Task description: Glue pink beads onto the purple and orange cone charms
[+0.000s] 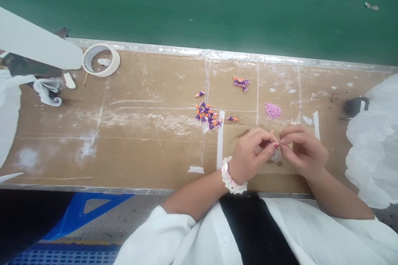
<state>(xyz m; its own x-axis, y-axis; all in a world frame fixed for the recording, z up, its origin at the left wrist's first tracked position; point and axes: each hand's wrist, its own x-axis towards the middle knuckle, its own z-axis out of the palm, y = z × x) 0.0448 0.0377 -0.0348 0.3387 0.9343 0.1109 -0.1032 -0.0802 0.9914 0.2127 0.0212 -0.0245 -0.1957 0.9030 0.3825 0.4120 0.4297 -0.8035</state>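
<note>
Fingertips almost meeting, my left hand (253, 151) and my right hand (303, 149) are both pinched closed over a taped-down sheet of cardboard (292, 168). What they pinch is too small and too covered to name. A tiny orange-pink tip (272, 131) shows just above the left fingers. Below the fingertips lies a clear, whitish small thing (275, 156). Beyond the hands sits a heap of small pink beads (273, 111). To the left are a pile of little purple-and-orange cone-shaped pieces (207, 116), a single such piece (232, 118) and a smaller group (241, 83).
Another single piece (199, 94) lies above the pile. A roll of white tape (101, 60) stands at the far left by a white panel (40, 39). White plastic sheeting (373, 140) bulges over the right end. A green surface (199, 8) runs behind the cardboard-covered bench (149, 153).
</note>
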